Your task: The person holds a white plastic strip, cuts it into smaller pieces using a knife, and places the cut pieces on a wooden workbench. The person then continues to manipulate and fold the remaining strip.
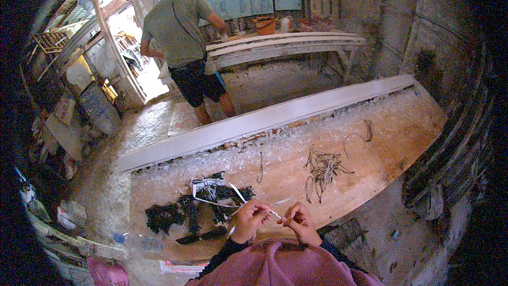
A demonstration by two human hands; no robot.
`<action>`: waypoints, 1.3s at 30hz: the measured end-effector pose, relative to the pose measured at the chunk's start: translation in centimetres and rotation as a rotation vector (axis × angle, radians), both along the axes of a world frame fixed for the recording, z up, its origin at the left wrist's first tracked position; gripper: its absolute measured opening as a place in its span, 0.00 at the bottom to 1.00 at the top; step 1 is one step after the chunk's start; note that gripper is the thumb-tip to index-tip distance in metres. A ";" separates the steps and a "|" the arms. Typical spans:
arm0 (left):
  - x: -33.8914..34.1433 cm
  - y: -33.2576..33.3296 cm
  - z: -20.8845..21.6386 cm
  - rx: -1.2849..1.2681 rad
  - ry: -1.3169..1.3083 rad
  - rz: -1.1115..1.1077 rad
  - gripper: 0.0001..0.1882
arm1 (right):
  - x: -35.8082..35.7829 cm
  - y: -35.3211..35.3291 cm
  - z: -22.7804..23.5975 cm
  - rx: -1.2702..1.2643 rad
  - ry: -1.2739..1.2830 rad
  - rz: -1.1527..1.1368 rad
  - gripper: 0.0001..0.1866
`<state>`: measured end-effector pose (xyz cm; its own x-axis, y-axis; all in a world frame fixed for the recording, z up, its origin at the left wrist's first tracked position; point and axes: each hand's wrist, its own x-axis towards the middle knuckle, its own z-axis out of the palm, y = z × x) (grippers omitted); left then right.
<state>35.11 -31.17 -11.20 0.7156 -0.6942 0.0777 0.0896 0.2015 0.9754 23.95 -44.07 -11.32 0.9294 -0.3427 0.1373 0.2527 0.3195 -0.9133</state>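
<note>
Close to my body at the table's near edge, my left hand (251,221) and my right hand (300,223) are closed in pinches, a small gap apart. Between their fingertips runs a thin white strip (275,215), which looks twisted; whether it is plastic or paper I cannot tell. A loop of white strap (233,189) lies just beyond my left hand, over tangled black bundles (165,217) of wire or cord. Below the bundles rests a dark, knife-like object (201,235). Beyond my right hand is a loose pile of thin dark wire pieces (324,168).
A long white board (275,118) lines the far edge of the dusty wooden table (386,153). A clear bottle (140,242) lies at the near left corner. Across the room a person (177,32) stands at a bench with white lengths (286,41) and an orange bucket (265,25).
</note>
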 end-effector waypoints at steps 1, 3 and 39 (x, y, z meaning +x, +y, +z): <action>0.3 0.2 0.3 0.045 -0.036 -0.025 0.05 | -0.1 -0.1 0.0 0.026 0.009 0.017 0.09; 1.1 0.8 1.0 0.125 -0.086 -0.102 0.05 | -0.3 -0.2 0.3 0.002 0.059 0.027 0.09; 0.0 2.0 -1.2 0.109 0.317 0.035 0.09 | -1.2 -3.6 1.2 0.424 0.285 -0.134 0.08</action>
